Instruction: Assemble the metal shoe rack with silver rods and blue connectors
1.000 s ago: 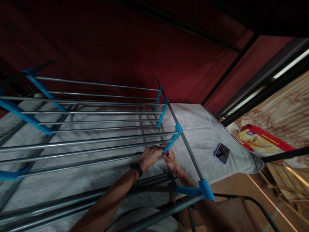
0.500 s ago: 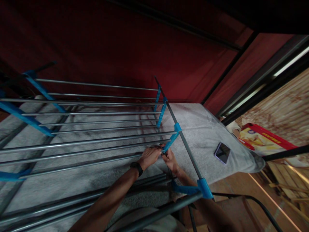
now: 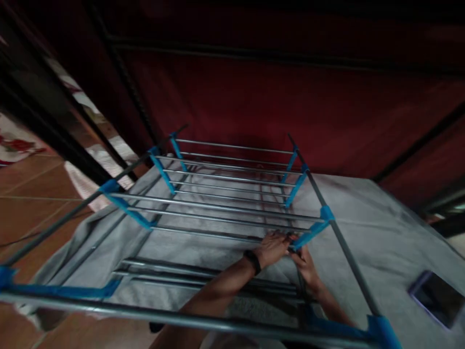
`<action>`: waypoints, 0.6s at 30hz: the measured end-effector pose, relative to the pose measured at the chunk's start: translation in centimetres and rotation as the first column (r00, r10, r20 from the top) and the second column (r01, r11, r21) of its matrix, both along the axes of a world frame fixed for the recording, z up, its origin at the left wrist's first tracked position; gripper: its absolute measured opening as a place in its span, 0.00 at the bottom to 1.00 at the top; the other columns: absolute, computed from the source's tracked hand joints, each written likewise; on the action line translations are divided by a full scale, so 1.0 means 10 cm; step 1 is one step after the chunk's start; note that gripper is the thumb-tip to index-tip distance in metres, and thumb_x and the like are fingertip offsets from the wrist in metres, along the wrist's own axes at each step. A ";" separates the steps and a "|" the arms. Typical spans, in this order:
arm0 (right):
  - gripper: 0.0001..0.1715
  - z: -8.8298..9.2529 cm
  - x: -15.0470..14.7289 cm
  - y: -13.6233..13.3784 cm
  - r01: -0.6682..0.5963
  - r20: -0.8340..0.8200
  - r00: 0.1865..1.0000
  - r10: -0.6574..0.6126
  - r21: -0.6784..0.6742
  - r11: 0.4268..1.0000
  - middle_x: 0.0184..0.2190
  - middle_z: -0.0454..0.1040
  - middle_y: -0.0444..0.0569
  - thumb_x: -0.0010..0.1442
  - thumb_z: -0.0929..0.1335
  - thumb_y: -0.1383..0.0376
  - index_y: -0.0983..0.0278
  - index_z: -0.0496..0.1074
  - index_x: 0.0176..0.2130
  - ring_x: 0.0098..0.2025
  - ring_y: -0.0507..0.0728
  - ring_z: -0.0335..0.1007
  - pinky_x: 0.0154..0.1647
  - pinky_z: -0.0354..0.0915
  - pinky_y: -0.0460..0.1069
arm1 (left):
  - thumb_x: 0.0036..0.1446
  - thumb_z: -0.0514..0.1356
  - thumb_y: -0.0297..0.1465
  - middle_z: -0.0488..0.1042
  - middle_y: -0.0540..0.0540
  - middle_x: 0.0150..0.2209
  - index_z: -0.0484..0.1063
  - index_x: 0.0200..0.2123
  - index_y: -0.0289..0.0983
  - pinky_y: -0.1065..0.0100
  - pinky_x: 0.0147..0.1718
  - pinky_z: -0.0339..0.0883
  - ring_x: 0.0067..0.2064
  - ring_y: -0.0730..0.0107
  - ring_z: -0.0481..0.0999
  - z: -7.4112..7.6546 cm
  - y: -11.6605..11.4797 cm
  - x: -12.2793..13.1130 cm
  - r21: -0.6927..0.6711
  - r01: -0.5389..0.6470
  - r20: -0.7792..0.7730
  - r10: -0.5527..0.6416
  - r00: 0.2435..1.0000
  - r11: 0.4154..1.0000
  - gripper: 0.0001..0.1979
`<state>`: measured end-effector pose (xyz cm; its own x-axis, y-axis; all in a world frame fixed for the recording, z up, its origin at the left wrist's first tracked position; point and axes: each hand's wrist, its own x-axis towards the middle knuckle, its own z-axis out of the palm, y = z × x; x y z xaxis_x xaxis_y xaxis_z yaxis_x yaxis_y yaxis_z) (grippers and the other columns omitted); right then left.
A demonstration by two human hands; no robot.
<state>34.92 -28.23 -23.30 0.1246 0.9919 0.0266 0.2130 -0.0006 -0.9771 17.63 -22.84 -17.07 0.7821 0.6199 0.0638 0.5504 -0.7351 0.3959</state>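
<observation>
My two hands meet at the right end of a metal rack (image 3: 225,203) that stands on a grey blanket (image 3: 381,232) spread over the floor. The rack is a frame of thin, silvery rods (image 3: 218,207) running side by side from left to right, each end seated in a bright blue plastic bracket (image 3: 308,235); darker grey tubes form the long side rails, and more blue joints mark the corners, one close to me at lower right. A second tier of rods lies lower, nearer the blanket, under my forearms. My left hand (image 3: 272,247), a dark watch (image 3: 252,261) on its wrist, lies over the end of the nearest upper rod, fingers curled down around it just where it enters the bracket. My right hand (image 3: 305,259) comes up from below on the other side of that same bracket, its fingers closed about the joint, though the blur keeps me from telling exactly how tight either grip is. The two hands touch or nearly touch at the fingertips. On the blanket, well apart to the right, lies a phone (image 3: 434,298) with a dark screen and pale purple edge. Behind the rack hangs a deep red wall (image 3: 254,92) crossed by dark bars; reddish floor tiles (image 3: 29,194) show at left.
</observation>
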 end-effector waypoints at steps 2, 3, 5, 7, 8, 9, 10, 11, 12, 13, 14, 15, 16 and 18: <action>0.27 -0.02 0.06 -0.01 0.013 0.082 0.997 -0.010 -0.032 0.999 0.43 0.75 0.54 0.54 0.68 0.53 0.44 0.74 0.54 0.55 0.71 0.72 0.63 0.61 0.67 | 0.71 0.55 0.34 0.70 0.36 0.65 0.62 0.68 0.37 0.53 0.68 0.60 0.66 0.52 0.68 0.06 -0.09 -0.21 0.057 -0.045 0.026 0.043 0.999 0.997 0.25; 0.28 -0.02 0.09 -0.02 0.021 0.118 0.993 -0.015 -0.047 0.999 0.40 0.75 0.54 0.54 0.68 0.52 0.42 0.74 0.55 0.51 0.71 0.74 0.60 0.64 0.68 | 0.71 0.54 0.34 0.69 0.36 0.66 0.62 0.68 0.37 0.53 0.69 0.58 0.67 0.52 0.67 0.08 -0.15 -0.36 0.069 -0.089 0.032 0.087 0.996 0.994 0.25; 0.29 -0.02 0.13 -0.04 0.055 0.171 0.984 -0.044 -0.060 0.997 0.35 0.73 0.53 0.53 0.68 0.50 0.38 0.74 0.55 0.40 0.70 0.74 0.49 0.67 0.68 | 0.72 0.51 0.34 0.69 0.37 0.66 0.62 0.68 0.38 0.52 0.70 0.58 0.67 0.51 0.67 0.08 -0.27 -0.77 0.057 -0.224 0.041 0.222 0.974 0.973 0.24; 0.30 -0.01 0.14 -0.05 0.084 0.195 0.978 -0.071 -0.056 0.995 0.34 0.73 0.53 0.53 0.68 0.47 0.34 0.73 0.56 0.33 0.67 0.71 0.40 0.66 0.68 | 0.71 0.52 0.35 0.73 0.37 0.62 0.66 0.65 0.39 0.50 0.67 0.62 0.64 0.50 0.70 0.02 -0.39 -1.32 0.021 -0.423 0.074 0.420 0.904 0.906 0.22; 0.31 -0.02 0.13 -0.06 0.096 0.200 0.976 -0.085 -0.043 0.994 0.35 0.73 0.54 0.52 0.68 0.47 0.33 0.72 0.56 0.32 0.67 0.70 0.39 0.65 0.68 | 0.70 0.52 0.33 0.75 0.37 0.58 0.69 0.62 0.40 0.50 0.66 0.65 0.61 0.51 0.72 -0.03 -0.43 -1.64 -0.001 -0.528 0.120 0.524 0.843 0.849 0.20; 0.31 -0.03 0.13 -0.06 0.107 0.199 0.975 -0.100 -0.025 0.994 0.36 0.73 0.55 0.52 0.68 0.46 0.33 0.72 0.56 0.33 0.67 0.71 0.39 0.65 0.68 | 0.68 0.54 0.32 0.78 0.38 0.53 0.73 0.55 0.40 0.52 0.63 0.68 0.57 0.52 0.75 -0.08 -0.47 -1.98 -0.026 -0.640 0.196 0.632 0.750 0.768 0.16; 0.29 -0.05 0.13 -0.07 0.122 0.197 0.973 -0.118 -0.007 0.993 0.37 0.73 0.55 0.52 0.68 0.46 0.32 0.72 0.55 0.34 0.67 0.72 0.40 0.65 0.68 | 0.66 0.53 0.31 0.79 0.40 0.47 0.75 0.48 0.40 0.52 0.60 0.72 0.53 0.54 0.77 -0.13 -0.50 -2.33 -0.050 -0.757 0.277 0.738 0.616 0.651 0.13; 0.26 -0.07 0.13 -0.08 0.145 0.191 0.971 -0.145 0.011 0.989 0.36 0.73 0.55 0.53 0.68 0.46 0.31 0.72 0.53 0.35 0.68 0.72 0.41 0.66 0.68 | 0.65 0.50 0.30 0.77 0.38 0.43 0.74 0.44 0.38 0.49 0.56 0.74 0.50 0.52 0.78 -0.18 -0.52 -2.67 -0.050 -0.831 0.308 0.800 0.515 0.554 0.12; 0.23 -0.10 0.13 -0.09 0.176 0.180 0.967 -0.179 0.029 0.984 0.35 0.72 0.55 0.53 0.68 0.45 0.31 0.73 0.50 0.37 0.68 0.73 0.42 0.66 0.68 | 0.65 0.49 0.31 0.76 0.36 0.43 0.72 0.45 0.36 0.48 0.53 0.76 0.49 0.51 0.78 -0.21 -0.54 -2.99 -0.061 -0.885 0.332 0.845 0.419 0.462 0.13; 0.19 -0.13 0.14 -0.11 0.204 0.165 0.964 -0.208 0.044 0.978 0.36 0.73 0.56 0.53 0.68 0.45 0.30 0.73 0.47 0.39 0.68 0.75 0.43 0.66 0.68 | 0.62 0.52 0.33 0.75 0.36 0.44 0.71 0.45 0.36 0.49 0.50 0.77 0.48 0.51 0.78 -0.23 -0.54 -3.28 -0.103 -0.950 0.409 0.883 0.229 0.294 0.13; 0.17 -0.17 0.15 -0.12 0.225 0.148 0.962 -0.231 0.055 0.973 0.37 0.73 0.57 0.52 0.69 0.45 0.30 0.73 0.45 0.41 0.68 0.76 0.45 0.66 0.67 | 0.59 0.54 0.33 0.75 0.36 0.44 0.70 0.47 0.35 0.48 0.51 0.77 0.49 0.50 0.78 -0.24 -0.55 -3.53 -0.144 -0.977 0.452 0.889 0.075 0.156 0.14; 0.17 -0.20 0.18 -0.14 0.232 0.131 0.962 -0.238 0.060 0.971 0.40 0.75 0.57 0.51 0.70 0.46 0.30 0.74 0.43 0.45 0.67 0.76 0.47 0.65 0.67 | 0.57 0.55 0.33 0.75 0.35 0.47 0.69 0.49 0.34 0.48 0.52 0.76 0.52 0.49 0.78 -0.24 -0.54 -3.74 -0.201 -0.977 0.465 0.885 -0.027 0.075 0.17; 0.19 -0.25 0.21 -0.15 0.228 0.118 0.965 -0.234 0.060 0.972 0.43 0.76 0.58 0.48 0.71 0.46 0.29 0.74 0.43 0.48 0.67 0.77 0.50 0.65 0.66 | 0.56 0.55 0.33 0.75 0.35 0.48 0.69 0.50 0.34 0.48 0.54 0.75 0.53 0.49 0.78 -0.23 -0.52 -3.89 -0.257 -0.966 0.468 0.878 -0.102 0.025 0.19; 0.23 -0.35 0.29 -0.17 0.221 0.120 0.967 -0.225 0.049 0.974 0.48 0.76 0.60 0.45 0.71 0.46 0.27 0.76 0.44 0.54 0.68 0.76 0.55 0.63 0.65 | 0.54 0.56 0.31 0.77 0.36 0.49 0.69 0.50 0.34 0.50 0.56 0.74 0.55 0.50 0.78 -0.18 -0.45 -4.04 -0.306 -0.951 0.443 0.891 -0.097 0.049 0.19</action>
